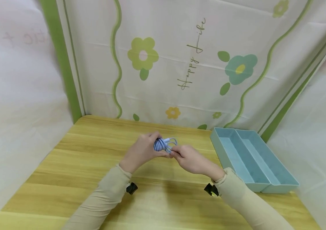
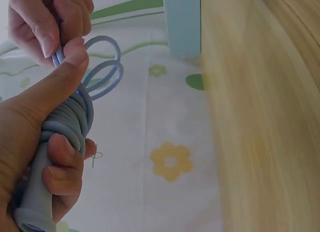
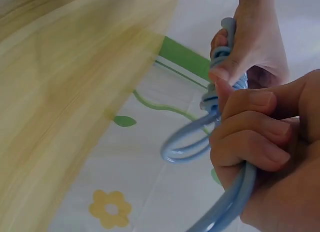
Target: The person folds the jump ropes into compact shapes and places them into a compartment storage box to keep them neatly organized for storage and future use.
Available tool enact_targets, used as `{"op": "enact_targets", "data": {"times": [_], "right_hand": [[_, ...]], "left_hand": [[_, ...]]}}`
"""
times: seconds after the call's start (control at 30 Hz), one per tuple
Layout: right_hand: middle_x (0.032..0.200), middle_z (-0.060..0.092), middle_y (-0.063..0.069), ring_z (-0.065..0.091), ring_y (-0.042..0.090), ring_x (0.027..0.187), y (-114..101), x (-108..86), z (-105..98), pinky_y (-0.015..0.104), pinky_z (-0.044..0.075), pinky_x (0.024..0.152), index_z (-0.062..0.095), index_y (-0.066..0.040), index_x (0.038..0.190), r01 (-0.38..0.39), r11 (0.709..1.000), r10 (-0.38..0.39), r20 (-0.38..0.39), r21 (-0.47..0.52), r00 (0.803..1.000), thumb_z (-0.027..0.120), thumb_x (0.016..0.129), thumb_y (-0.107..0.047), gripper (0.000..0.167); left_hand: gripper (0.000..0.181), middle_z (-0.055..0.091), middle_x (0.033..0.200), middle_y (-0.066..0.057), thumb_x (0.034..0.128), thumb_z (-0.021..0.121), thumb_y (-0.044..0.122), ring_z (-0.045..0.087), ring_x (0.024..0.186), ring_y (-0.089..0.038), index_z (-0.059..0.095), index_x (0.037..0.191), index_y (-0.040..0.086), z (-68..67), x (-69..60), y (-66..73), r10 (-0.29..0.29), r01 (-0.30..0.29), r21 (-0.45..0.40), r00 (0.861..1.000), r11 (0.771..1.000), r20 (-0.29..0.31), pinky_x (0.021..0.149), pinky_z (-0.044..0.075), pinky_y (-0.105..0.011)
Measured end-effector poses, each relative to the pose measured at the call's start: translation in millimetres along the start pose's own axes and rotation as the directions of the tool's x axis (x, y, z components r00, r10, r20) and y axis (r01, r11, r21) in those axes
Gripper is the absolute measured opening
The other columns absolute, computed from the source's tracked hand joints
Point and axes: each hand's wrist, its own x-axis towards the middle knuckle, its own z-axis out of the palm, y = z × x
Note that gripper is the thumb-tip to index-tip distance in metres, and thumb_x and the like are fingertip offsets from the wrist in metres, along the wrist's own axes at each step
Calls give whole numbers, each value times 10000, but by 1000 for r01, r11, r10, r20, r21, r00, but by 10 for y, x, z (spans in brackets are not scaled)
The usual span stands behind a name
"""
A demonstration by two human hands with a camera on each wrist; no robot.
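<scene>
A light blue jump rope [image 1: 160,145], its cord wound in tight coils around the handles, is held up above the table between both hands. My left hand [image 1: 143,150] grips the coiled bundle, thumb along the top. In the left wrist view, a handle [image 2: 38,184] with a flared end sticks out below the curled fingers. My right hand [image 1: 194,160] holds strands of the cord [image 3: 231,204] in its curled fingers, close to the left fingertips. Loose cord loops [image 2: 111,75] stand out beside the bundle. Part of the handles is hidden under the coils and fingers.
Two light blue rectangular trays [image 1: 236,156] stand side by side at the right of the wooden table [image 1: 73,179]. Behind the table hangs a white curtain [image 1: 163,92] with flowers and lettering. White fabric also closes off the left and right sides.
</scene>
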Motion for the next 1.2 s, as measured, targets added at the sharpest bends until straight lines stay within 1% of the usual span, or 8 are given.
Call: {"op": "enact_targets", "data": {"times": [0.17, 0.27, 0.53, 0.73, 0.87, 1.0, 1.1, 1.2], "right_hand": [[654, 501, -59, 343, 55, 510, -47, 19, 27, 248, 355, 511, 597, -140, 861, 25, 991, -22, 27, -133, 999, 498, 1038, -105, 206], [650, 498, -63, 365, 52, 520, -71, 32, 31, 245, 363, 507, 559, -155, 816, 47, 983, -41, 38, -177, 998, 508, 1035, -124, 228], [661, 492, -56, 392, 56, 541, -74, 31, 4, 254, 379, 519, 562, -149, 805, 16, 993, -12, 36, -117, 999, 489, 1052, -163, 258], [657, 481, -69, 361, 43, 514, -55, 36, -14, 241, 353, 506, 576, -160, 821, 51, 997, -50, 16, -51, 999, 484, 1061, -220, 265], [596, 419, -80, 337, 28, 484, -42, 38, -25, 222, 313, 475, 563, -156, 777, 94, 993, -94, 2, -74, 996, 548, 1032, -209, 261], [590, 418, -80, 337, 26, 485, -24, 26, -21, 221, 316, 473, 613, -124, 848, 101, 987, -106, -35, -127, 994, 587, 1006, -140, 160], [649, 464, -89, 374, 28, 521, 3, -1, -1, 221, 358, 491, 640, -109, 890, 140, 970, -160, -93, -197, 983, 629, 980, -105, 91], [703, 488, -95, 406, 31, 557, 35, -12, -6, 214, 389, 508, 641, -113, 848, 226, 933, -271, -135, -279, 953, 683, 942, -98, 104]], "left_hand": [[532, 605, 795, -11, 708, 862, 456, 570, 637, -86, 600, 948, 61, 39, -32, 52, 6, -10, 64, 998, 998, 57, 554, 478, -186], [515, 610, 804, -27, 716, 866, 436, 579, 643, -97, 610, 944, 51, 57, -38, 78, 10, -16, 89, 998, 996, 68, 558, 489, -193], [467, 601, 774, -41, 771, 843, 411, 572, 615, -103, 600, 902, 34, 102, -27, 92, 84, -88, 124, 996, 988, 39, 533, 481, -184], [411, 617, 798, -67, 759, 869, 283, 590, 629, -127, 609, 947, 26, 72, -36, 56, 35, -37, 80, 999, 996, 22, 542, 487, -200], [426, 598, 797, -62, 748, 875, 288, 567, 624, -118, 607, 949, 25, 36, -38, 42, 18, -21, 86, 999, 996, 39, 521, 464, -188], [368, 603, 809, -65, 760, 844, 238, 576, 633, -112, 607, 944, 25, 43, -31, 21, 20, -27, 116, 998, 993, 58, 519, 466, -175], [340, 621, 831, -65, 764, 827, 228, 588, 649, -108, 617, 949, 35, 73, -41, 11, 32, -40, 100, 996, 994, 79, 536, 473, -171], [306, 625, 837, -39, 777, 806, 224, 577, 653, -89, 633, 961, 52, 89, -45, 12, 68, -74, 48, 992, 996, 106, 542, 467, -163]]}}
